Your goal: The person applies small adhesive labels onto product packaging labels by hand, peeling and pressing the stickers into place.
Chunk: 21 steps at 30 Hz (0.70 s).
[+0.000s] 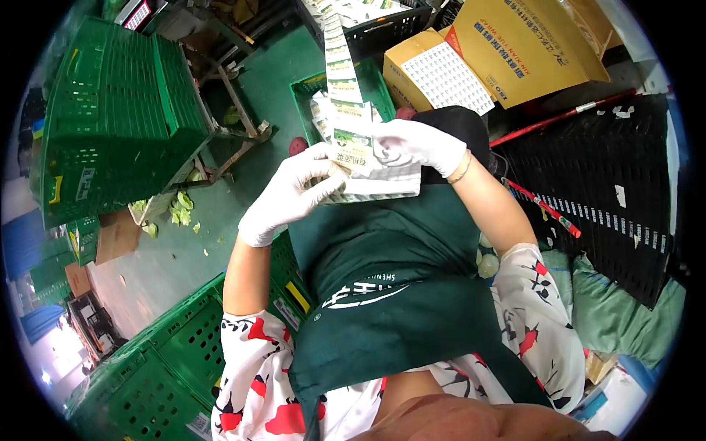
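A long strip of printed labels (343,82), white with green and yellow, runs down from the far side to my lap. My left hand (283,195), in a white glove, is closed, its thumb and fingers pinching the strip's left edge. My right hand (425,145), also gloved, grips the strip's right side, with some fingers hidden behind it. Below both hands, a folded layer of the strip (393,184) lies across my dark green apron (390,309). Behind the strip, a green basket (376,90) on the floor holds more of these labels.
Stacked green crates (118,125) stand at the left, more green crates (169,353) near my left elbow. An open cardboard box (515,51) and a black crate (382,29) are at the back. Black crates (596,191) and a red pole (544,206) flank my right. Leaves (181,209) litter the floor.
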Tool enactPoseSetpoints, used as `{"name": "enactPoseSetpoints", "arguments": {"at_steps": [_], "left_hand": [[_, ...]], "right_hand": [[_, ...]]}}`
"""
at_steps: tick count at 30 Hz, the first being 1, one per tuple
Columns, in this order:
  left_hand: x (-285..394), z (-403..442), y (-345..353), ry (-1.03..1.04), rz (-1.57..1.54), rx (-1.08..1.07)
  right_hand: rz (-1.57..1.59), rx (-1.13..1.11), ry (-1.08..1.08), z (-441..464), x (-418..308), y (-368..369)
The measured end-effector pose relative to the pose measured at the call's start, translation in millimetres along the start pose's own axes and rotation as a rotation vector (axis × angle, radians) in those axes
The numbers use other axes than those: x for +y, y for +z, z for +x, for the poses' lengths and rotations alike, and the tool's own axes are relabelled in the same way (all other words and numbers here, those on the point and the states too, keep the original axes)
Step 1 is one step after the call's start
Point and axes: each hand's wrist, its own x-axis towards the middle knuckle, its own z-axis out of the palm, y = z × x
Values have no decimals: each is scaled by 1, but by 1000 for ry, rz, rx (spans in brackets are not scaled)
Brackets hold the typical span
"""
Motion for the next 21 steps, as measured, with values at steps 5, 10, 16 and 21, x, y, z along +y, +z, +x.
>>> {"name": "enactPoseSetpoints", "arguments": {"at_steps": [5, 10, 16, 21], "left_hand": [[-2, 0, -7, 65, 120, 82], [4, -12, -24, -4, 317, 302], [-3, -14, -28, 39, 331, 346], [-12, -5, -20, -45, -46, 481]], "right_hand": [[-241, -189, -121, 6, -6, -7], [370, -189, -196, 8, -35, -44], [377, -193, -331, 9, -37, -61], [115, -235, -276, 6, -42, -39]]}}
